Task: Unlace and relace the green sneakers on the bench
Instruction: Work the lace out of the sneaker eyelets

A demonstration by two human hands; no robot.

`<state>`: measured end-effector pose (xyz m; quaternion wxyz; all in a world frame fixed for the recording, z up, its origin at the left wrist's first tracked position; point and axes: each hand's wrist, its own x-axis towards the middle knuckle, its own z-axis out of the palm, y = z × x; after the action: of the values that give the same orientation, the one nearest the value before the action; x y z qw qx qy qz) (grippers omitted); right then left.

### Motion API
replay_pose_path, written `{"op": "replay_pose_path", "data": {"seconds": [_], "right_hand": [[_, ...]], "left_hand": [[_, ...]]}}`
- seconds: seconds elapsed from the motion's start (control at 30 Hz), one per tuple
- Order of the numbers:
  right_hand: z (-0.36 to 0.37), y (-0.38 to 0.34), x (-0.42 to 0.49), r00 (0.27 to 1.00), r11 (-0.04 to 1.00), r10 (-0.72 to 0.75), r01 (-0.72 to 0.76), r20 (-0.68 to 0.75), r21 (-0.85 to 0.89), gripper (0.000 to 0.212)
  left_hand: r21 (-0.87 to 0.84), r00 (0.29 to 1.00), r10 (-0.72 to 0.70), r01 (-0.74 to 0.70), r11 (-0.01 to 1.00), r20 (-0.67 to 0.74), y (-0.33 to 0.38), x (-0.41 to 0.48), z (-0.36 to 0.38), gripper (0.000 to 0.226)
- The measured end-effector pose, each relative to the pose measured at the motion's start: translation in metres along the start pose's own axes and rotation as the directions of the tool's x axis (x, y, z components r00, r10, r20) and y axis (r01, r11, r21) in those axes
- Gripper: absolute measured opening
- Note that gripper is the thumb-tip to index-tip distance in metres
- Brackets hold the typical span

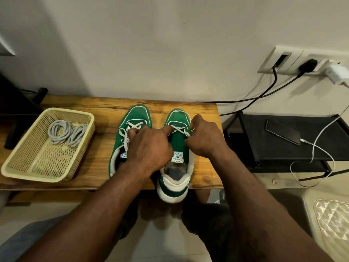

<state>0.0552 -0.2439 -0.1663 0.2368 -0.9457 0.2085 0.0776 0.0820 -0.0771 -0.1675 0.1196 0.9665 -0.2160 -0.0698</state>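
Observation:
Two green sneakers stand side by side on the wooden bench [85,165], toes toward the wall. The left sneaker [136,114] has a white lace crossed near the toe, with a loose loop at its side. The right sneaker [178,148] has its heel over the bench's front edge, and its white lace [179,129] is crossed only at the lowest eyelets. My left hand [149,148] lies across both shoes, its index finger pressing on the lace crossing. My right hand [204,137] pinches the lace end at the shoe's right eyelets.
A beige perforated basket [24,167] at the bench's left holds two coiled grey laces [66,134]. A black stand [283,148] to the right carries a phone [282,133] on a white charging cable. Wall sockets [294,61] with plugs sit above it.

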Motion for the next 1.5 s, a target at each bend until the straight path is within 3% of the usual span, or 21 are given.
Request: {"op": "replay_pose_path", "data": {"seconds": [0.13,0.27,0.4,0.6,0.8,0.93,0.97,1.03,1.1,1.2,1.23,1.27,1.37,1.5], "right_hand": [[0.001,0.014,0.008,0.997,0.985,0.072,-0.072,0.005,0.156,0.035],[0.001,0.018,0.008,1.000,0.983,0.031,-0.030,-0.004,0.180,0.035],[0.002,0.014,0.005,1.000,0.978,0.029,-0.030,0.005,0.205,0.034],[0.002,0.004,0.001,1.000,0.981,-0.010,0.014,-0.022,0.194,0.028],[0.005,0.003,-0.003,0.997,0.981,0.015,0.000,-0.075,0.195,0.026],[0.010,-0.002,-0.004,0.994,0.991,-0.045,0.056,-0.095,0.122,0.037],[0.010,-0.003,-0.004,0.994,0.991,-0.030,0.043,-0.104,0.125,0.038],[0.009,-0.002,-0.003,0.993,0.992,0.021,-0.006,-0.120,0.128,0.036],[0.009,0.001,-0.002,0.989,0.991,0.072,-0.056,-0.129,0.121,0.036],[0.009,0.005,0.001,0.986,0.982,0.105,-0.083,-0.131,0.167,0.036],[0.009,0.006,0.002,0.987,0.981,0.102,-0.080,-0.123,0.174,0.035],[0.010,0.005,0.002,0.989,0.983,0.097,-0.077,-0.114,0.169,0.035],[0.011,-0.001,-0.001,0.990,0.988,0.082,-0.066,-0.111,0.136,0.036],[0.012,-0.004,-0.003,0.991,0.987,0.061,-0.043,-0.119,0.152,0.035]], "left_hand": [[0.073,0.999,0.030,-0.029,0.997,-0.012,0.012,0.004,-0.001,0.057],[0.132,0.991,0.128,-0.122,0.984,-0.040,0.026,0.018,0.006,0.051],[0.219,0.991,0.131,-0.123,0.968,-0.022,0.032,0.034,0.017,0.040],[0.150,0.991,0.070,-0.053,0.987,-0.112,0.028,0.038,0.021,0.031],[0.131,0.994,0.070,-0.059,0.990,-0.081,0.019,0.037,0.023,0.022],[-0.015,0.996,0.048,-0.050,0.999,-0.075,0.015,0.040,0.026,0.009],[-0.089,0.998,0.029,-0.034,0.995,-0.062,0.013,0.041,0.026,0.003],[-0.286,0.999,-0.011,-0.003,0.958,-0.047,0.011,0.044,0.022,0.011],[-0.498,0.999,-0.044,0.025,0.867,-0.027,0.007,0.045,0.015,0.017],[-0.758,0.996,-0.026,0.084,0.646,0.088,-0.001,0.043,-0.005,0.013],[-0.758,0.992,0.015,0.085,0.647,0.124,-0.002,0.041,-0.012,0.010],[-0.703,0.988,0.052,0.068,0.708,0.148,-0.004,0.040,-0.017,0.009],[-0.355,0.986,0.053,0.006,0.935,0.157,-0.002,0.037,-0.016,0.016],[-0.092,0.999,0.044,-0.044,0.995,-0.006,0.004,0.036,-0.010,0.019]]}}
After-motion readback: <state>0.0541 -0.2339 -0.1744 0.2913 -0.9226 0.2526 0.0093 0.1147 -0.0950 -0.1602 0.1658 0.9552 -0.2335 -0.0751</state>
